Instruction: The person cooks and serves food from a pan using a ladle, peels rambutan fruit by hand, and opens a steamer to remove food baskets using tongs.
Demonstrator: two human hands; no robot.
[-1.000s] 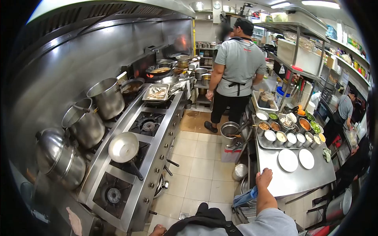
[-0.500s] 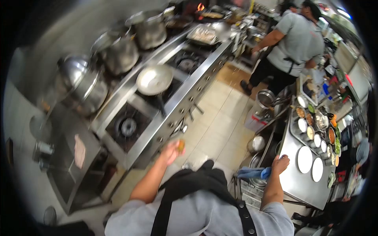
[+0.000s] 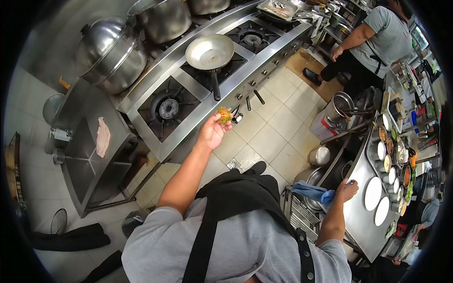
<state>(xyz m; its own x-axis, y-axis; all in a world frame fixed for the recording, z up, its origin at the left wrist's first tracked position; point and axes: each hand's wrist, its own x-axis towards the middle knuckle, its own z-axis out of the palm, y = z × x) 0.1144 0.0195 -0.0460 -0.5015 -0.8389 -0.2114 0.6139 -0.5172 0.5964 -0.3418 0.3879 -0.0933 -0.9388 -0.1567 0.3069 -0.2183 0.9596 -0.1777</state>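
My left hand (image 3: 213,133) is raised in front of the stove, its fingers closed on a small clump of shredded orange and green food (image 3: 224,115). A frying pan (image 3: 209,53) rests on a burner beyond it, handle pointing toward me. To the right, my right hand (image 3: 348,189) is at the near edge of the steel counter (image 3: 362,214), its fingers curled; what they hold, if anything, is hidden. Just beside that hand a blue cloth (image 3: 314,192) hangs over a rail. Two white plates (image 3: 373,194) lie on the counter right of the hand.
Large steel pots (image 3: 113,56) line the back of the stove (image 3: 166,111). A side bench (image 3: 87,162) at left carries a pale, flat piece of something (image 3: 102,137). Several ingredient containers (image 3: 378,151) stand along the counter. Another person (image 3: 380,40) stands at the far right.
My left hand has risen with the food clump, toward the stove front. My right hand stays at the counter edge. The view has shifted, and the other person's arm has lowered slightly.
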